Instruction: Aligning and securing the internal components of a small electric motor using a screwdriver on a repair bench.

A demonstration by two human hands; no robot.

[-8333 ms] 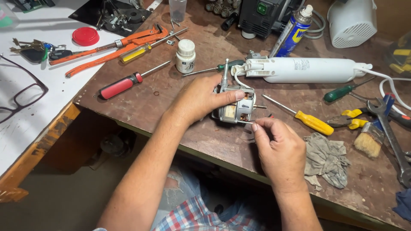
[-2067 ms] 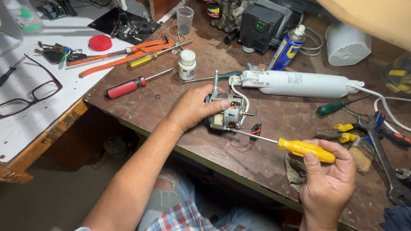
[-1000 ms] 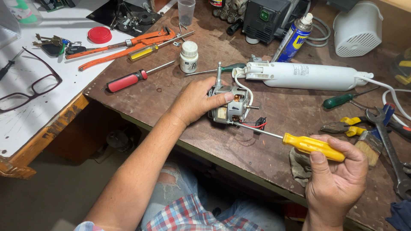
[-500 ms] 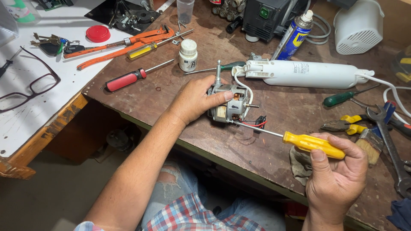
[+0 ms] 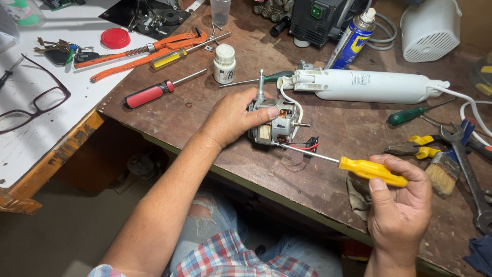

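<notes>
Brown wooden table [image 5: 215, 110] carries everything; a white side surface [image 5: 51, 128] butts against it on the left with a pair of glasses [image 5: 36, 102], keys [image 5: 54, 47] and a red lid [image 5: 115, 38].

Long white plastic housing [image 5: 369, 86] lies on its side behind the work, white leads running from its near end to the motor, so it stays close.

Left hand [image 5: 233, 118] clamps the small electric motor [image 5: 274, 123] flat against the table near the front edge, fingers wrapped over the top and thumb on the side. Reads as bracing it against the tool push. Shaft points up and away.

Right hand [image 5: 400, 205] is closed around the yellow-handled screwdriver [image 5: 371, 171], held low and nearly level, blade reaching left to the motor's lower right corner by the red and black wires [image 5: 307, 145]. A low angle suits a side screw, I'd judge.

Spares parked out of the way: orange pipe wrench [image 5: 148, 48], red-handled screwdriver [image 5: 148, 95], green-handled screwdriver [image 5: 410, 115], blue spray can [image 5: 353, 38], small white bottle [image 5: 224, 64], paintbrush [image 5: 443, 177], spanner [image 5: 469, 169].

Hard to tell:
- Tip contact point is too small; can't say if it sits in a screw head.
- Left palm covers the motor's near side.
- A rag [image 5: 359, 192] is half hidden under the right hand.
- White fan-like casing [image 5: 430, 31] and black unit [image 5: 323, 18] are cut off at the top edge.
</notes>
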